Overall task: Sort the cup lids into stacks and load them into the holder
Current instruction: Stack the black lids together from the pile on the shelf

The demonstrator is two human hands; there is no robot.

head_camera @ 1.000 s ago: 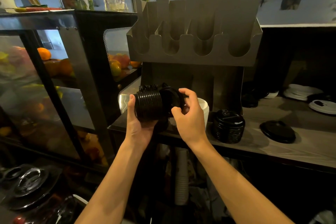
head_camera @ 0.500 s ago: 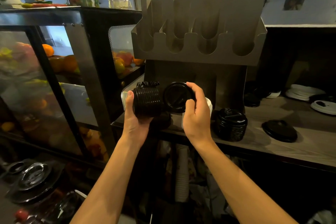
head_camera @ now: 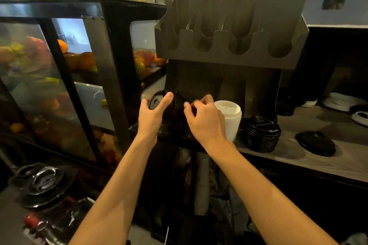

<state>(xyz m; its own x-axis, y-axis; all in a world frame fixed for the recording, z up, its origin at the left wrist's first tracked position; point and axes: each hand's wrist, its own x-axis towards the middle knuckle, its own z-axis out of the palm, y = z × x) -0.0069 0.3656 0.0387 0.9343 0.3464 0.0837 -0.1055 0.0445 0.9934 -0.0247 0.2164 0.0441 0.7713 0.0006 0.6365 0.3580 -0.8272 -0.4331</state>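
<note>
The ribbed black plastic lid stack (head_camera: 177, 105) lies sideways, long axis from 9 to 3 o'clock, round top facing 9. The left grip (head_camera: 153, 114) curls round that end; the right grip (head_camera: 206, 118) pinches the other.

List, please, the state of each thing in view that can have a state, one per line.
holder: every slot in view empty.
held black stack: on its side between both hands.
left hand: grips the stack's left end.
right hand: fingers curled on its right end.
white stack: upright on the counter.
second black stack: upright on counter.
single black lid: lying flat, unstacked.
</note>
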